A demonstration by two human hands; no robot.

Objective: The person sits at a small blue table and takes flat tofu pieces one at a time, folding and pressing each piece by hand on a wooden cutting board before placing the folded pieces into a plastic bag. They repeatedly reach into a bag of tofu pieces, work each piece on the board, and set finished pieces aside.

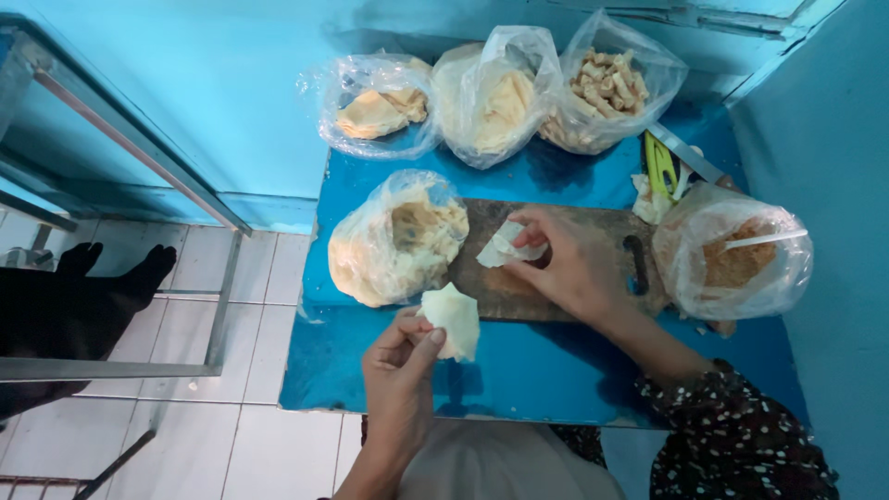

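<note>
My left hand [400,363] pinches a folded pale wrapper [454,319] above the front part of the blue table [519,370]. My right hand [567,259] rests on the wooden cutting board [505,287] and holds a second pale wrapper [506,246] between thumb and fingers. A clear bag of pale wrappers [398,239] sits just left of the board, close to both hands.
Three clear bags stand along the back: folded pieces [375,106], pale sheets [491,97], fried strips [607,88]. A bag of brown filling with a white spoon [736,255] sits at the right. A knife [685,153] and green peeler [659,165] lie behind it. A dark animal [65,306] is on the floor at left.
</note>
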